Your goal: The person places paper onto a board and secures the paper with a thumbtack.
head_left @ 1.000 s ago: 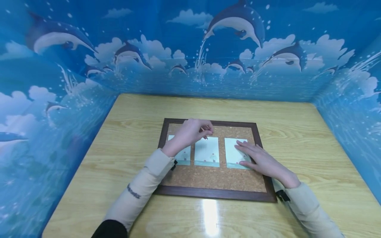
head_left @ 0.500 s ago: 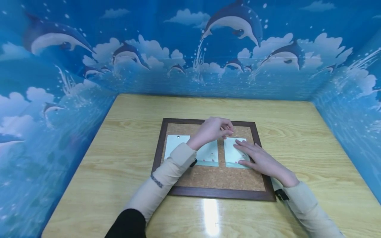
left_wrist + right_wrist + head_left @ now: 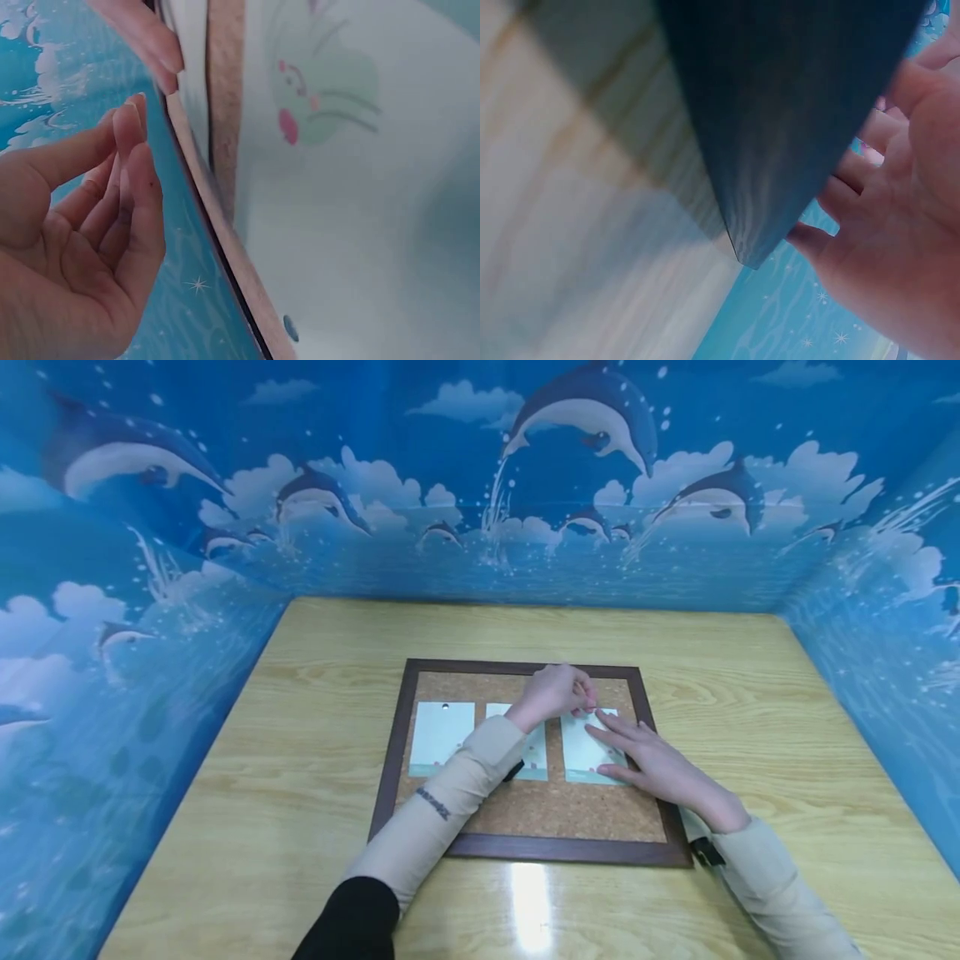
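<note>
Three pale green note sheets lie in a row on a framed cork board (image 3: 555,814). My left hand (image 3: 557,692) is over the top edge of the right note (image 3: 581,739), thumb and fingertips pinched together. A tiny thumbtack between them is almost wholly hidden by the fingers; the left wrist view shows the pinch of the left hand (image 3: 97,217) from the side. My right hand (image 3: 663,764) rests across the right part of that note, fingers spread straight. The left note (image 3: 437,735) has a shiny tack (image 3: 446,706) at its top; my left forearm partly covers the middle note (image 3: 536,752).
The board's dark wooden frame (image 3: 570,848) lies on a wood-grain table (image 3: 315,693). Blue dolphin-print sheeting (image 3: 420,556) stands along the back and both sides. In the right wrist view, the dark frame (image 3: 765,127) fills the middle beside the right hand.
My left hand has moved right, from above the middle note to the top of the right note, and come lower. The left note is uncovered. My right hand stays in place.
</note>
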A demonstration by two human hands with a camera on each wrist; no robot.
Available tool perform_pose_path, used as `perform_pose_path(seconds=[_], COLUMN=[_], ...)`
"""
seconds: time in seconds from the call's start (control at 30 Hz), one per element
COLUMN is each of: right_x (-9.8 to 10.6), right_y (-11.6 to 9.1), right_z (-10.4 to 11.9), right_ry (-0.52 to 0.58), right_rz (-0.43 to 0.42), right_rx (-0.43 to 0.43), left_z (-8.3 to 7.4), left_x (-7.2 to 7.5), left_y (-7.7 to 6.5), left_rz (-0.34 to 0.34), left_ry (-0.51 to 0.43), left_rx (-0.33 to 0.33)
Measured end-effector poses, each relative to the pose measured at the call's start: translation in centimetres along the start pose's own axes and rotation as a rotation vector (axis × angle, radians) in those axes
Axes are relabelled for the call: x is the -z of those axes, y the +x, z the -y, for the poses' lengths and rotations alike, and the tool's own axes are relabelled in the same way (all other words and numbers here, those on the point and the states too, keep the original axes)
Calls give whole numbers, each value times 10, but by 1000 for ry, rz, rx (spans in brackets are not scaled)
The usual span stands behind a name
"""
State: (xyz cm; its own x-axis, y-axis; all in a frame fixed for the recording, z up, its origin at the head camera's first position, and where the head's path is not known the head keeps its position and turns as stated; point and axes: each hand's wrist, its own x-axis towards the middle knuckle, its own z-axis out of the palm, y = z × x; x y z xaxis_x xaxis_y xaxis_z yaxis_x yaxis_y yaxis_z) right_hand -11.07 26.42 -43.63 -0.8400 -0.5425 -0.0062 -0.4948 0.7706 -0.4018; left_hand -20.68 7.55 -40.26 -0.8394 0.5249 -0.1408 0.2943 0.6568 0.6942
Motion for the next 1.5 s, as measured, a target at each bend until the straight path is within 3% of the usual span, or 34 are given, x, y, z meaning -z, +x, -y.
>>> perform_pose_path(seconds=[0.27, 0.87, 1.13, 1.5], right_x=[0, 0, 0, 0], right_y=[-1, -1, -1, 0], right_z=[1, 2, 1, 1], right_ry=[-14, -22, -19, -23], right_rz=[5, -4, -12, -10], right_rx=[-32, -14, -13, -16], left_z=[1, 3, 3, -6], left_x=[-4, -9, -9, -9], left_y=[4, 11, 13, 15], left_rz=[-2, 21, 24, 23], left_ry=[66, 52, 30, 161], left_rx=[33, 97, 90, 108])
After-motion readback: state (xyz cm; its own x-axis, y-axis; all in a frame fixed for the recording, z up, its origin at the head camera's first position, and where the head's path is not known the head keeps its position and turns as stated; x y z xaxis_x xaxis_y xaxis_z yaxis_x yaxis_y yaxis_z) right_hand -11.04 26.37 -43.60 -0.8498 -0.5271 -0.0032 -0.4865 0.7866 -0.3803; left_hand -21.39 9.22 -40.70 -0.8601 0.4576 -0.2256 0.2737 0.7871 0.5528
